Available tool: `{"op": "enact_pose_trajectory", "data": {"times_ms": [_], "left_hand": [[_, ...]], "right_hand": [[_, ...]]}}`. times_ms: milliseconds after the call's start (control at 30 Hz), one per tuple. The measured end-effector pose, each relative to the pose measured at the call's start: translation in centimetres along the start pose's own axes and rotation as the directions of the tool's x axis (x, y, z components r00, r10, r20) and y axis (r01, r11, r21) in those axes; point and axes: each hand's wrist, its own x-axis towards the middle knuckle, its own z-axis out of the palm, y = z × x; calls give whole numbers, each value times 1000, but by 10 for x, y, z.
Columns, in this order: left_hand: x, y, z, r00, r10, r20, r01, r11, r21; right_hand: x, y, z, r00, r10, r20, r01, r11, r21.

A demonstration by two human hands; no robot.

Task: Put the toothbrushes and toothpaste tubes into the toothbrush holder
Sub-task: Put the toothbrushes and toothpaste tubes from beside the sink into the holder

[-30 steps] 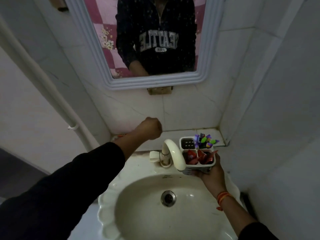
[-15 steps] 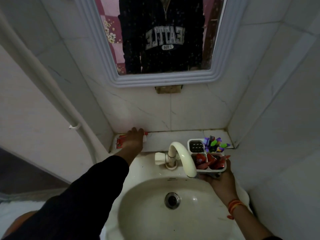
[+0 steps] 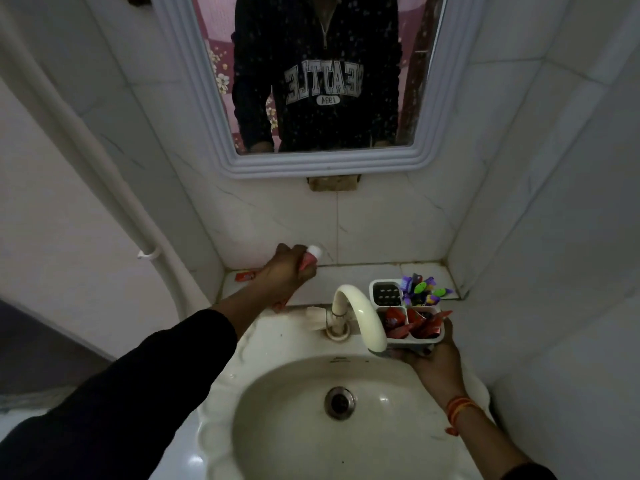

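My left hand [image 3: 285,277] is closed around a red toothpaste tube [image 3: 309,257], its white cap sticking up above the ledge. A second red tube [image 3: 245,275] lies flat on the ledge behind that hand. My right hand [image 3: 434,358] grips the white toothbrush holder [image 3: 381,295] from below, over the basin's right rim. Colourful toothbrushes [image 3: 423,291] stand in its back right compartment. Red toothpaste tubes [image 3: 412,323] fill the two front compartments. The back left compartment has a perforated floor and looks empty.
A cream tap [image 3: 360,315] curves over the white basin [image 3: 304,410], its spout right beside the holder. A tiled ledge [image 3: 363,273] runs along the wall under a framed mirror [image 3: 429,143]. A white pipe [image 3: 104,174] runs down the left wall.
My left hand went down to the ledge, closed on a red toothpaste tube and lifted it, cap up. The holder stays in my right hand.
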Motion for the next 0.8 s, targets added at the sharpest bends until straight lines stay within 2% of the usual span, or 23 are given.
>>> {"op": "enact_pose_trajectory", "data": {"times_ms": [67,133,200,267,333,467,533,600,700,733,800], "left_hand": [[1,29,-21,993,19,119,-19,1000,-4],[3,59,-40,968,59,244,-98,984,151],[3,89,-52,930,100,354,-217,926,308],[-2,119,-59,891,128,436,-308,876,372],[-7,147,-61,872,121,474,-356,822,444],[-6,190,-48,866,225,446,-483,606,632],[-3,202,-36,854,219,472,-502,587,635],[0,210,-24,836,203,510,-512,622,592],[4,207,-9,822,147,550,-455,750,480],[7,203,-7,818,103,566,-394,818,420],[10,193,-11,807,43,589,-194,961,195]], "right_hand": [[-1,-1,0,1000,-19,25,19,1000,-3],[-1,0,-1,1000,-13,25,13,1000,8],[-3,-4,-1,1000,1,27,-2,999,52],[-4,-7,-2,1000,14,24,-15,997,72],[-4,-6,-2,1000,17,20,-18,997,72],[-4,-5,-1,1000,4,0,-4,999,36],[-4,-5,-1,1000,-3,9,3,999,32],[-3,-4,-3,1000,6,11,-6,999,42],[-1,-1,-4,999,32,14,-34,993,110],[-2,-2,-4,999,38,12,-39,992,124],[-2,-4,-3,999,44,17,-45,992,119]]}}
